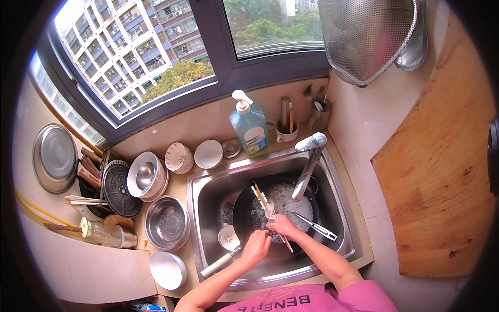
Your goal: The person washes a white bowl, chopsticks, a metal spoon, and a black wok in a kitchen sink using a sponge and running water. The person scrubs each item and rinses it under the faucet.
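Observation:
My right hand (284, 226) is closed around a bundle of chopsticks (262, 197), with a pale, wet cloth or mesh (269, 211) pressed against them. My left hand (257, 246) is curled just beside it, near the lower part of the bundle. Whether its fingers grip anything is hidden. Both hands are over a dark wok (242, 218) of foamy water (286, 195) in the stainless steel sink (349, 234). The wok's pale handle (216, 265) points to the lower left. A slim, pointed metal utensil (317, 227) leans across the wok's right side.
A small bowl (229, 238) sits in the sink, left of the wok. The faucet (308, 167) reaches over the wok. Behind the sink stands a blue pump bottle (249, 128). Bowls (168, 270) and a metal basin (167, 223) line the left counter; a wooden board (440, 175) is at right.

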Action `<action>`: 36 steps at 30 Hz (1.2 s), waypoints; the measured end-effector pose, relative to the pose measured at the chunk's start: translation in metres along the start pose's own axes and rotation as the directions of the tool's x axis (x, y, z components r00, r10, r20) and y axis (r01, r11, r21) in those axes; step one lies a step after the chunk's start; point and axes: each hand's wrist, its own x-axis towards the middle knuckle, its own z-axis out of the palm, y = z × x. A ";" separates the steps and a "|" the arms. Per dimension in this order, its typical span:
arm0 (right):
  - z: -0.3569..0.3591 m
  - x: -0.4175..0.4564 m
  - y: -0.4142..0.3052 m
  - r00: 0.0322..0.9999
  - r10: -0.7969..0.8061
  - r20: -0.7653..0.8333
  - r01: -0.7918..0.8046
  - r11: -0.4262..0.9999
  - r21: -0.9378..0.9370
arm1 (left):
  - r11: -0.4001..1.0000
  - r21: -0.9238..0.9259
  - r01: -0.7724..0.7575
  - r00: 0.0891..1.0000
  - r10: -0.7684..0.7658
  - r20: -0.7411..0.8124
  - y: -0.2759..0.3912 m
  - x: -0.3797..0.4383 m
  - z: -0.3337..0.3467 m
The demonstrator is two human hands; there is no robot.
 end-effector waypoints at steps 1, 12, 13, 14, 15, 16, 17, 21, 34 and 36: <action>-0.006 -0.005 -0.001 0.994 -0.094 -0.060 0.076 0.964 -0.255 | 0.985 0.134 -0.107 0.987 0.122 -0.105 0.005 0.001 -0.010; -0.018 -0.025 0.005 0.744 -0.594 0.305 0.660 0.584 -0.473 | 0.810 0.575 -0.112 0.859 -0.212 0.465 -0.006 0.001 -0.061; -0.019 -0.014 0.023 0.779 -0.556 0.289 0.619 0.611 -0.493 | 0.809 0.578 -0.107 0.852 -0.225 0.474 -0.004 -0.004 -0.066; -0.020 0.000 0.050 0.813 -0.518 0.266 0.574 0.638 -0.514 | 0.806 0.581 -0.109 0.844 -0.234 0.483 -0.004 -0.007 -0.075; -0.019 0.014 0.078 0.843 -0.479 0.246 0.530 0.660 -0.532 | 0.803 0.586 -0.107 0.837 -0.246 0.490 -0.008 -0.010 -0.083; -0.017 0.024 0.099 0.909 -0.378 0.175 0.408 0.719 -0.562 | 0.819 0.572 -0.053 0.830 -0.282 0.481 -0.016 -0.015 -0.088; -0.008 0.026 0.107 0.964 -0.264 -0.004 0.217 0.801 -0.558 | 0.835 0.549 0.026 0.841 -0.316 0.440 -0.019 -0.017 -0.094; 0.020 0.025 0.095 0.966 0.212 -0.148 -0.213 0.977 0.009 | 0.883 0.362 0.299 0.848 -0.420 0.324 -0.036 -0.017 -0.095; 0.039 0.053 0.060 0.873 0.431 -0.227 -0.020 0.497 0.867 | 0.738 -0.211 0.640 0.678 -0.415 0.606 -0.001 -0.030 -0.033; 0.023 0.054 0.064 0.889 0.351 -0.294 0.048 0.566 0.823 | 0.732 -0.177 0.658 0.657 -0.444 0.609 0.005 -0.044 -0.061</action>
